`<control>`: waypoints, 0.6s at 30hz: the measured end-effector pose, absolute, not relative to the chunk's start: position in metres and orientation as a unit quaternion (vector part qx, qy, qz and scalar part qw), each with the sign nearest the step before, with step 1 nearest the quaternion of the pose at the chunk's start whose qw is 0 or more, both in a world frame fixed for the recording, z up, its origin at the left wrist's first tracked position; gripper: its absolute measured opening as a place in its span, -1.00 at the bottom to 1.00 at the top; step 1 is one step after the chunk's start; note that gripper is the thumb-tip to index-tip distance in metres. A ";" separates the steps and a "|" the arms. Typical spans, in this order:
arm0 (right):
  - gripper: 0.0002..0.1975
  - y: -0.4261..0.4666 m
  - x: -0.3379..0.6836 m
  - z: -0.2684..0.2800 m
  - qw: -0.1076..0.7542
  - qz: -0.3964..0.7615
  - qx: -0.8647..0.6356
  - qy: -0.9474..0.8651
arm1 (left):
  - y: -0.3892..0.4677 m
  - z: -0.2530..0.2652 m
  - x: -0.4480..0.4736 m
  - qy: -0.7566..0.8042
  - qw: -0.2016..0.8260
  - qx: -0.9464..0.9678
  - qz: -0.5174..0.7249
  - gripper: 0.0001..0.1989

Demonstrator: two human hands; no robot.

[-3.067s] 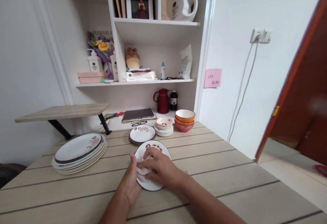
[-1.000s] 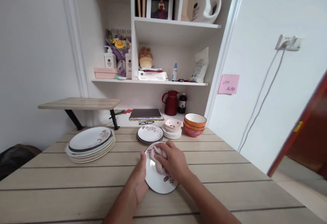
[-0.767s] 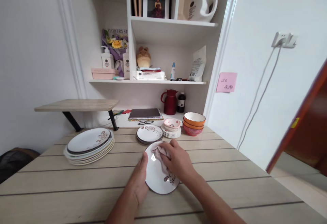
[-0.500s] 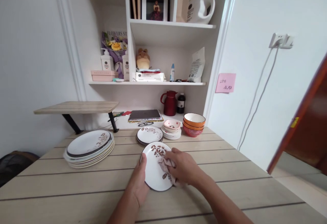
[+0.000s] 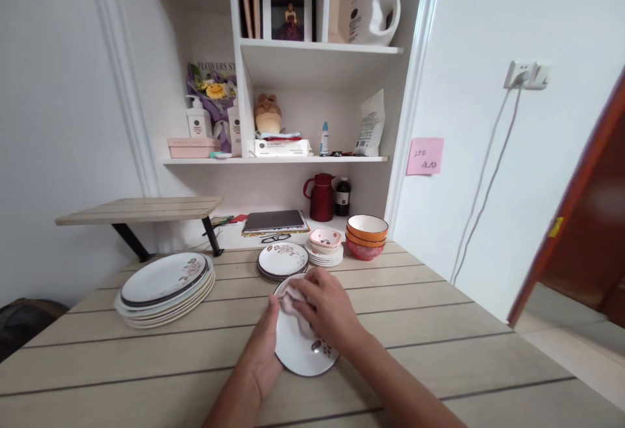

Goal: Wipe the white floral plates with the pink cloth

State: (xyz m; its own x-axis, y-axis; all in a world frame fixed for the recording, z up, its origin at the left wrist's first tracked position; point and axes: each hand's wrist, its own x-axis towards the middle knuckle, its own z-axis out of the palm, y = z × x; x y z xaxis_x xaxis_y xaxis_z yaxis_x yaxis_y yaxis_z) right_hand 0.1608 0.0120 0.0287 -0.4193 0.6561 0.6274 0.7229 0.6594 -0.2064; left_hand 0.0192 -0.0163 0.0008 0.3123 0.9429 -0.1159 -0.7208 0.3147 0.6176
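A white plate (image 5: 301, 357) with a dark rim and brown flower print is tilted toward me above the table. My left hand (image 5: 263, 343) grips its left edge, thumb along the rim. Bunched under the fingers of my right hand (image 5: 329, 307) is a pale pinkish cloth (image 5: 291, 299), pressed on the upper part of the plate's face; the hand covers most of the print there. Just behind stands a short stack of matching plates (image 5: 283, 260).
Larger plates (image 5: 166, 281) are stacked at the left, beside a small raised shelf (image 5: 141, 210). Small dishes (image 5: 325, 249) and nested orange and red bowls (image 5: 367, 236) stand at the back right. Behind them are a laptop (image 5: 273, 221), glasses (image 5: 276, 238) and a red jug (image 5: 322, 197).
My right hand has slid the cloth from the plate's right side up and left to its upper part. The left hand keeps its hold, and the whole view has shifted slightly.
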 end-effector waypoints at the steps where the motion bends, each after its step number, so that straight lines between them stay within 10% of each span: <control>1: -0.69 0.015 0.164 0.030 0.365 -0.062 -0.425 -0.826 | -0.016 0.000 0.019 0.237 0.774 0.237 0.537 -0.37; 18: -0.80 0.000 0.185 0.033 0.144 -0.036 -0.460 -0.876 | -0.014 -0.003 0.014 0.307 0.733 0.234 0.560 -0.39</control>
